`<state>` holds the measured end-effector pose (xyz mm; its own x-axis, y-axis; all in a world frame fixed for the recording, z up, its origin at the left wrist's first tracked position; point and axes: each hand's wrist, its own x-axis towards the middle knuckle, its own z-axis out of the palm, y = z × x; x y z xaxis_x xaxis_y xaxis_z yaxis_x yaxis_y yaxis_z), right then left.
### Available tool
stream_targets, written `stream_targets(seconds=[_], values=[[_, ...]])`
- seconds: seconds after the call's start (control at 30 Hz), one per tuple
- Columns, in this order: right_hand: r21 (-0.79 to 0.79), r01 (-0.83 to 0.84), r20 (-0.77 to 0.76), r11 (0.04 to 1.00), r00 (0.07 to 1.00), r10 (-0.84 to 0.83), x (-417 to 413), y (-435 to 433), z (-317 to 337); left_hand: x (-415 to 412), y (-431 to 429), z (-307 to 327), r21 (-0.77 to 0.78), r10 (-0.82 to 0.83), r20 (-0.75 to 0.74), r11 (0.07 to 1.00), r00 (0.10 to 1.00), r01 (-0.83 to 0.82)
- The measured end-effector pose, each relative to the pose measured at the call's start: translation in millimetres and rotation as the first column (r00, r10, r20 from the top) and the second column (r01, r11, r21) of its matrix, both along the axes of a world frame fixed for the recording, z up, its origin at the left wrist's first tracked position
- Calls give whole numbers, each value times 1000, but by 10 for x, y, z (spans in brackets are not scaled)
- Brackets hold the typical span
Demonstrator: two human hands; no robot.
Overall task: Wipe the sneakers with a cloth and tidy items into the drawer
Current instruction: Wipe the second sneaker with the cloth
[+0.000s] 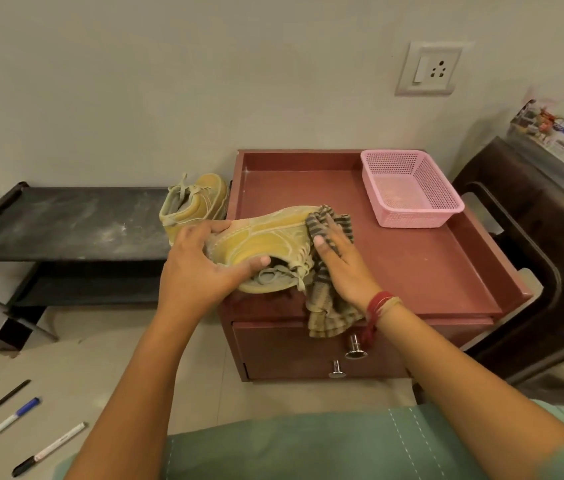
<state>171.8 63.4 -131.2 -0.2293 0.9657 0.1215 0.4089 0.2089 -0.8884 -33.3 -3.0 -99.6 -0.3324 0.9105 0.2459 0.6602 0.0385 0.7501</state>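
Pink basket (412, 216) on cabinet top (412, 271), yellow sneaker (259, 240), striped cloth (329, 317) alongside

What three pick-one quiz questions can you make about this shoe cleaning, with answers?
1. Where is the other sneaker? A on the black rack; B inside a drawer; C on the floor.
2. What colour is the basket? A blue; B pink; C green.
3. What is the left hand doing? A holding a pen; B pulling a knob; C gripping the held sneaker.
Answers: 1 A, it sits at the rack's right end. 2 B, its mesh walls are pink. 3 C, its thumb and fingers curl round the shoe's heel end.
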Motion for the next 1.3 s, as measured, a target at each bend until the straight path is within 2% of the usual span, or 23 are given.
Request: stream_targets(seconds=[0.1, 0.17, 0.23, 0.3, 0.33, 0.4, 0.43, 0.53, 0.57, 0.6, 0.67, 0.73, 0.77, 0.87, 0.9, 1.07, 1.23, 1.3], values=[[-8, 219, -229, 976, 950, -215, -46, -19, 127, 1, -2, 0, 11, -21, -10, 1000, 1000, 21], [-14, 345, -282, 939, 899, -334, -77, -19, 165, 6, 2, -3, 14, -18, -18, 1000, 1000, 18], [7, 278, -258, 961, 929, -267, -168, -103, 126, 3, 11, -6, 16, -16, -14, 1000, 1000, 16], [116, 34, -191, 993, 982, -11, -337, -287, 74, -14, 9, -9, 28, -22, -15, 999, 1000, 23], [183, -91, -113, 979, 987, 113, -407, -369, 66, -26, 8, -10, 34, -30, -19, 999, 999, 31], [249, -226, 0, 942, 972, 233, -387, -340, 23, -46, 9, -10, 40, -51, -28, 998, 998, 53], [240, -206, 21, 949, 978, 207, -326, -253, -9, -53, 12, -10, 40, -56, -36, 998, 998, 58], [154, 36, 53, 987, 998, -45, -126, -9, -99, -47, 15, -12, 30, -35, -45, 999, 998, 36], [119, 69, 43, 991, 996, -75, -116, -5, -88, -43, 18, -13, 31, -29, -43, 999, 999, 30], [101, 40, 20, 994, 999, -42, -147, -33, -50, -42, 19, -14, 37, -30, -45, 999, 999, 32], [140, -140, 12, 980, 990, 140, -262, -161, 84, -49, 14, -21, 59, -56, -71, 996, 996, 60], [230, -284, 100, 931, 958, 268, -321, -240, 175, -51, 11, -32, 81, -96, -118, 991, 988, 106], [255, -278, 139, 926, 958, 249, -319, -216, 177, -45, 13, -37, 88, -103, -140, 989, 985, 116], [281, -29, 182, 959, 983, -24, -281, -103, 161, -16, 13, -42, 95, -80, -186, 991, 979, 99], [272, 18, 181, 962, 981, -70, -301, -112, 176, -2, 12, -40, 101, -73, -190, 990, 979, 93], [380, -215, 240, 900, 962, 129, -500, -363, 225, 14, -14, -24, 140, -70, -150, 986, 986, 91], [330, 26, 122, 943, 990, -70, -345, -103, 177, 2, 7, -35, 98, -63, -195, 992, 979, 83], [364, -52, 133, 930, 991, 3, -385, -223, 185, 10, -1, -28, 103, -58, -176, 992, 983, 77]])
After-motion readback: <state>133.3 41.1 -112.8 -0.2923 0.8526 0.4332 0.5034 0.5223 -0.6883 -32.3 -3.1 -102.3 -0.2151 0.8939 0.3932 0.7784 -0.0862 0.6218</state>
